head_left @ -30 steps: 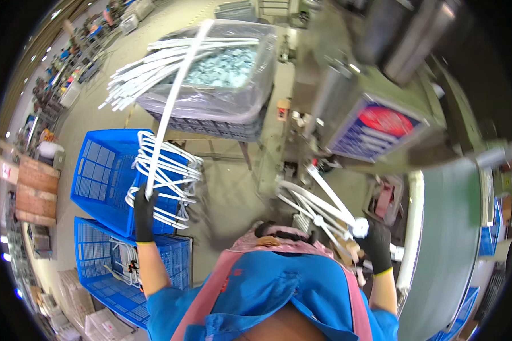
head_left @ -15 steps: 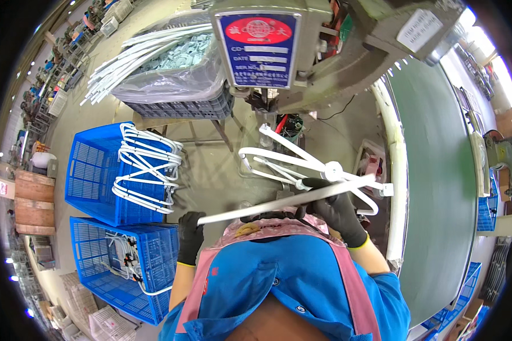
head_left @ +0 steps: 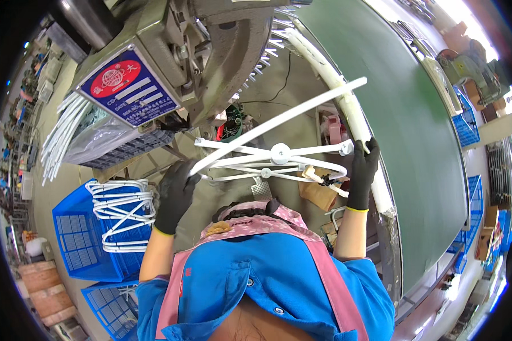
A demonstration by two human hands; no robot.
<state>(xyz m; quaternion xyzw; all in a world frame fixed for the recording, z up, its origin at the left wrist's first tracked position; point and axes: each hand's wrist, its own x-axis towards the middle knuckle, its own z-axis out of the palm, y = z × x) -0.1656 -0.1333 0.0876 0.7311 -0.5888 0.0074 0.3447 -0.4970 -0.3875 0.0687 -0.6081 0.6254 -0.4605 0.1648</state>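
Observation:
My left hand [head_left: 175, 194], in a black glove, is closed round the lower end of a straight white tube [head_left: 290, 116]. From there the tube slants up to the right, its far end over the edge of the green table. Below it is a white crossed tube frame [head_left: 242, 161] with round joints and bent ends. My right hand [head_left: 363, 176], also gloved, is at the table's padded edge, beside the frame's right end. Its fingers are curled together; a small pale bit shows between them, too small to name.
A grey machine [head_left: 170, 51] with a blue plate hangs over the upper left. Blue crates [head_left: 68, 227] stand at left, one with stacked white frames [head_left: 122, 210]. White tubes [head_left: 62, 136] lie on a lined bin behind. The green table [head_left: 404, 113] runs along my right.
My view has turned to the right. The tube's far end has swung upward, with my left hand still on its near end. My right hand has left the tube and moved to the table edge.

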